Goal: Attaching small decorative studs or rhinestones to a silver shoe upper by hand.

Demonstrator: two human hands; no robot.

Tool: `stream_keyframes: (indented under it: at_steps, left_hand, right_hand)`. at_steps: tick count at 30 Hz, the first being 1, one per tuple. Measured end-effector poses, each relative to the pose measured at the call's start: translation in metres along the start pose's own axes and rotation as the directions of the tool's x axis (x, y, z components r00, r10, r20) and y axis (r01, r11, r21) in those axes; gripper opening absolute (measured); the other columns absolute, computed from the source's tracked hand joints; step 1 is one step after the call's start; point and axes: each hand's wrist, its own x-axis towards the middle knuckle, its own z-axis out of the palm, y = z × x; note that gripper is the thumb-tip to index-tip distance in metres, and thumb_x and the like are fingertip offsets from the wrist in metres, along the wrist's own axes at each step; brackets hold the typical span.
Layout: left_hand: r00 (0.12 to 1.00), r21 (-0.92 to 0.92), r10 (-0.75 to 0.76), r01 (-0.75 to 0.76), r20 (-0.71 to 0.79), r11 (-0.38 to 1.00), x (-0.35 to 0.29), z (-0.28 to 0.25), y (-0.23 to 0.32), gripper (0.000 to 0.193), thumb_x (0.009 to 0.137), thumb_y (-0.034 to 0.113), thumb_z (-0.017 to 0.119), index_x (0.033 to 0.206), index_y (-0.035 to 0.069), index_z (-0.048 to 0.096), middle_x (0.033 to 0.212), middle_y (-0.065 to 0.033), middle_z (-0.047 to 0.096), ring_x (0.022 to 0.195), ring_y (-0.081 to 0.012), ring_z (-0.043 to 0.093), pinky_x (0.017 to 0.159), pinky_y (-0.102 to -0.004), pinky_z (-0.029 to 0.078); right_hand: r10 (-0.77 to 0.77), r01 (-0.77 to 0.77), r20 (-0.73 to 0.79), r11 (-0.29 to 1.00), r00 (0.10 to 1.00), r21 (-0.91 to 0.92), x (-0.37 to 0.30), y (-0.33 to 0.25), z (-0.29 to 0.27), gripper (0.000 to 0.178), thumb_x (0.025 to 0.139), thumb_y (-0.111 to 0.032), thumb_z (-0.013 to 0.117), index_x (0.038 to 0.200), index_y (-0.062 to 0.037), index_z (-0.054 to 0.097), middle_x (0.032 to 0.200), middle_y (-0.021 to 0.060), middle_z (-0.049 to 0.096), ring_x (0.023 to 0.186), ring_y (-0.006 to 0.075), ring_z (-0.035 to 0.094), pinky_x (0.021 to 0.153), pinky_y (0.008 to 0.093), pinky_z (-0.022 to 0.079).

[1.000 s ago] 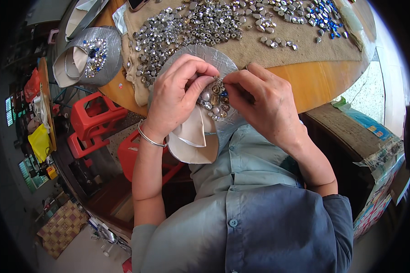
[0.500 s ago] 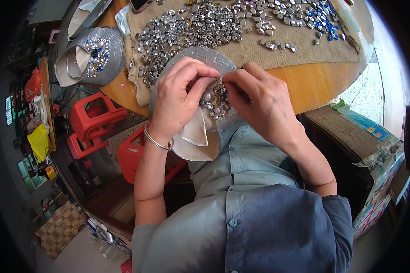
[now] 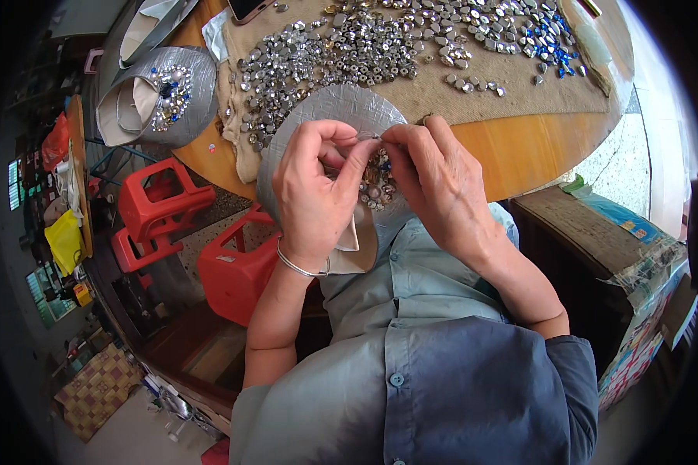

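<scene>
Both the left hand (image 3: 314, 198) and the right hand (image 3: 446, 182) are over a silver piece (image 3: 341, 101), fingertips meeting just above its cluster of stones (image 3: 378, 192). Thumbs and forefingers come close together at that spot; whether anything is gripped there, I cannot tell. The piece is at the near edge of the wooden worktop (image 3: 512, 155), its lower part over the lap, with beige lining (image 3: 357, 260) showing below the left hand. A bangle (image 3: 298, 267) circles the left wrist. Beyond, clear stones (image 3: 318, 66) and blue stones (image 3: 549, 46) lie on a brown cloth (image 3: 535, 97). Another silver piece, already decorated, sits at the left (image 3: 198, 85), and a red stool (image 3: 229, 279) stands below.
</scene>
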Motion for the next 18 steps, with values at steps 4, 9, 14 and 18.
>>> stream_keyframes:
  at_steps: [4,9,14,18]
  left_hand:
    - [0.999,-0.01,-0.014,0.013,-0.033,1.0,-0.0004,0.0003,0.002,0.015,0.079,0.008,0.07,0.09,0.002,0.063,0.076,-0.0037,0.059,0.054,-0.0101,0.049,0.052,-0.0246,0.041]
    - [1.0,-0.073,0.014,-0.014,-0.004,0.997,0.0024,0.0022,0.0008,0.014,0.079,0.009,0.07,0.089,0.001,0.065,0.075,-0.0031,0.058,0.053,-0.0094,0.047,0.053,-0.0233,0.04]
    - [0.999,-0.088,-0.035,0.034,-0.006,0.996,0.0,0.0015,0.0044,0.011,0.083,0.011,0.068,0.087,0.001,0.066,0.074,-0.0031,0.059,0.056,-0.008,0.048,0.052,-0.0231,0.04]
    - [0.998,-0.151,-0.059,0.059,0.005,0.987,-0.001,0.001,0.004,0.011,0.084,0.011,0.066,0.087,0.0,0.066,0.073,-0.003,0.059,0.058,-0.0076,0.05,0.053,-0.0231,0.041]
  right_hand:
    - [0.001,-0.001,-0.022,1.0,1.0,0.01,0.0036,-0.0011,-0.0009,0.02,0.081,-0.002,0.063,0.099,-0.0072,0.057,0.08,0.0102,0.051,0.069,0.0277,0.057,0.057,0.0358,0.047]
    - [-0.028,0.029,-0.031,0.999,0.999,0.037,0.0046,0.0009,-0.0045,0.02,0.081,-0.002,0.063,0.1,-0.0069,0.057,0.08,0.0101,0.051,0.069,0.0275,0.056,0.058,0.0359,0.047]
    - [-0.039,0.039,-0.002,0.998,0.999,0.058,0.0035,-0.0008,-0.0069,0.021,0.081,-0.001,0.063,0.1,-0.0067,0.057,0.081,0.0103,0.051,0.069,0.0278,0.056,0.059,0.036,0.047]
    - [-0.031,0.032,-0.026,0.999,0.999,0.042,0.0034,-0.0025,-0.0056,0.021,0.081,0.0,0.061,0.101,-0.0067,0.057,0.082,0.0107,0.051,0.07,0.0286,0.056,0.059,0.0364,0.047]
